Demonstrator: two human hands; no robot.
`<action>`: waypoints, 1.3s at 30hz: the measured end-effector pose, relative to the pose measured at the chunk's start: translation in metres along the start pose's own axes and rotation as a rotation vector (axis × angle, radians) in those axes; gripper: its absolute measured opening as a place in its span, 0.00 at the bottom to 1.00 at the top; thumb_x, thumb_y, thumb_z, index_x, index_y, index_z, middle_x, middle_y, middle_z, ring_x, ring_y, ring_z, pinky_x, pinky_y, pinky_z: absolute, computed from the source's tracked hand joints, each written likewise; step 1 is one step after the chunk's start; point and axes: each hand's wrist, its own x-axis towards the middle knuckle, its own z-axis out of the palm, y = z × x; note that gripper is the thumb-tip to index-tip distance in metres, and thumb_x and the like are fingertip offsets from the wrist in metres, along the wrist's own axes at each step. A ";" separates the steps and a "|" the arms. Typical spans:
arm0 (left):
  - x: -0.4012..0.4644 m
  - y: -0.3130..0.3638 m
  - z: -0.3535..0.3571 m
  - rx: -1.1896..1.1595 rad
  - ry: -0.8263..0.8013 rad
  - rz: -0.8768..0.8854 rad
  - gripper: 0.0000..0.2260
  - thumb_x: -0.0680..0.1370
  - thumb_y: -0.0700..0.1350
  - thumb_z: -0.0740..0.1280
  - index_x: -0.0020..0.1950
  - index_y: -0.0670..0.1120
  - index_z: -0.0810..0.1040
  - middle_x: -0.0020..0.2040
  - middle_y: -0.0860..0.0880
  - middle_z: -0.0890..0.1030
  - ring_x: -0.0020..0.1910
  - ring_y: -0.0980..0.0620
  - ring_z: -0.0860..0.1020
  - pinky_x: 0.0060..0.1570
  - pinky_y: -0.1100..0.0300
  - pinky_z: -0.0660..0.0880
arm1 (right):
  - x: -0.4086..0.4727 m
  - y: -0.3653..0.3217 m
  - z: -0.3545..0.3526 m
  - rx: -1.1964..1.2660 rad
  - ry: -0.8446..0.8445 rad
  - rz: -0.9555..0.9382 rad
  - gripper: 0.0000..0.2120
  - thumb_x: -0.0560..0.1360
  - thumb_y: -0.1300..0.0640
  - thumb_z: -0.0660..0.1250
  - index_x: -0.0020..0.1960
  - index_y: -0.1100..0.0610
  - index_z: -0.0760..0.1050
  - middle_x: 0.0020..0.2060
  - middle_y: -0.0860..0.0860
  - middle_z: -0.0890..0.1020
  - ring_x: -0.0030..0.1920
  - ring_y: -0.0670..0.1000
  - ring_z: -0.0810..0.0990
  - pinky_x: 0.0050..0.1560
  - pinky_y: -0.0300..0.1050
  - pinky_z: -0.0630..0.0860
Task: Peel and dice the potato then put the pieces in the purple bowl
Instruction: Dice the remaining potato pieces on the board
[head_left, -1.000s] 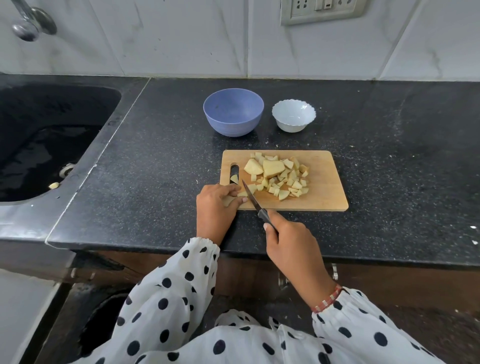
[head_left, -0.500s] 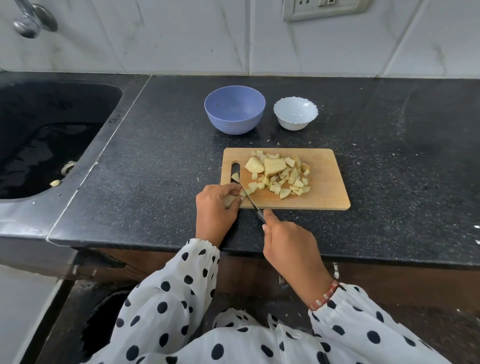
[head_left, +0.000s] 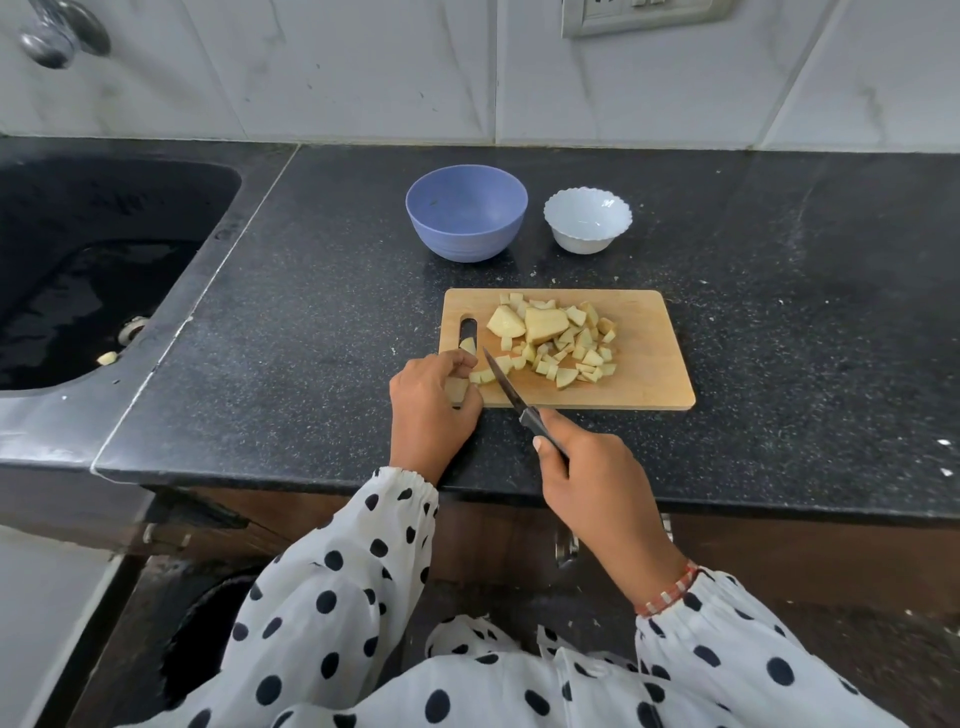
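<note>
A wooden cutting board (head_left: 649, 384) lies on the black counter with a heap of diced potato pieces (head_left: 569, 343) and two larger peeled chunks in the middle. My left hand (head_left: 428, 402) pinches a potato piece (head_left: 457, 388) at the board's near left corner. My right hand (head_left: 587, 478) grips a dark-handled knife (head_left: 506, 387), its blade slanting down onto the board just right of that piece. The purple bowl (head_left: 466, 212) stands behind the board with nothing in it.
A small white scalloped bowl (head_left: 587, 220) sits right of the purple one. A black sink (head_left: 78, 270) with water and a scrap in it lies to the left, a tap above it. Tiled wall with a socket at the back. Counter edge runs near my wrists.
The knife has shifted slightly right and its tip lifted back from the held piece, a small cut bit now lying beside the blade. My left hand stays on the potato piece.
</note>
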 end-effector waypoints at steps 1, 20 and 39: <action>0.000 0.000 0.000 0.002 0.002 0.004 0.11 0.68 0.44 0.66 0.49 0.47 0.79 0.43 0.53 0.81 0.46 0.49 0.77 0.51 0.44 0.72 | 0.001 0.000 0.000 0.005 0.006 0.008 0.20 0.80 0.52 0.56 0.72 0.50 0.65 0.36 0.50 0.78 0.32 0.46 0.68 0.26 0.32 0.57; 0.001 -0.006 0.008 0.048 0.019 0.038 0.09 0.67 0.38 0.75 0.46 0.41 0.82 0.41 0.45 0.79 0.44 0.45 0.73 0.48 0.68 0.61 | 0.008 -0.004 0.016 -0.029 -0.029 0.050 0.21 0.81 0.52 0.54 0.73 0.53 0.61 0.48 0.55 0.82 0.47 0.54 0.80 0.40 0.44 0.71; 0.009 0.007 0.021 0.155 -0.008 0.104 0.08 0.69 0.51 0.70 0.43 0.48 0.82 0.33 0.53 0.78 0.35 0.49 0.75 0.45 0.53 0.68 | 0.022 0.025 -0.007 0.291 0.065 0.172 0.17 0.78 0.55 0.62 0.66 0.54 0.73 0.54 0.50 0.82 0.53 0.49 0.79 0.48 0.37 0.73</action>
